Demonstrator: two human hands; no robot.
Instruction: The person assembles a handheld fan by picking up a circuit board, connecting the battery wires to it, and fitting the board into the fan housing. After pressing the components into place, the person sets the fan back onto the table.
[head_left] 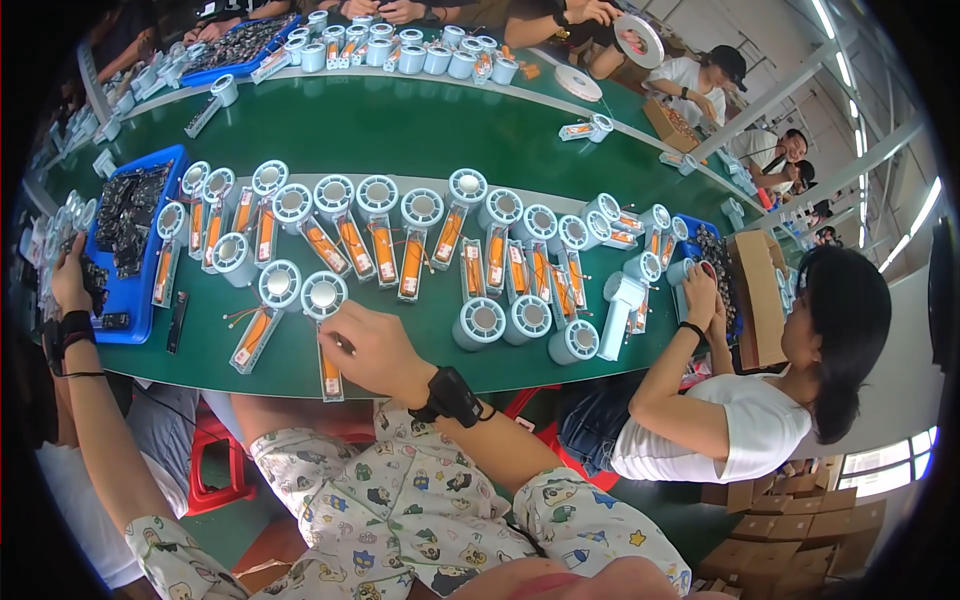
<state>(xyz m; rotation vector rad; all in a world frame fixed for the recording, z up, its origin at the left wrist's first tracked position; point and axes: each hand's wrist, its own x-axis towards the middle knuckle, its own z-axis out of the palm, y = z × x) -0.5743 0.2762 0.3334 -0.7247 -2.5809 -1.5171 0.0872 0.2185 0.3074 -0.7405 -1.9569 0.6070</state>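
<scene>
My right hand [372, 348] is closed over the handle of a light-blue handheld fan [325, 294] near the table's front edge. Below the fingers shows the open handle with an orange battery inside; a small dark thing in the curled fingers is too small to name. At the far left my left hand [70, 282] reaches beside the blue tray [143, 325] of black circuit boards [128, 215]. Its fingers are too small and partly hidden to tell what they hold. Another half-built fan [279, 285] lies just left of my right hand.
Several open fan housings [377, 194] with orange batteries and thin wires crowd the green table. A slim black piece [178, 322] lies beside the tray. On my right a co-worker [735, 410] handles a part near another blue tray and a cardboard box [757, 300]. More people work across the table.
</scene>
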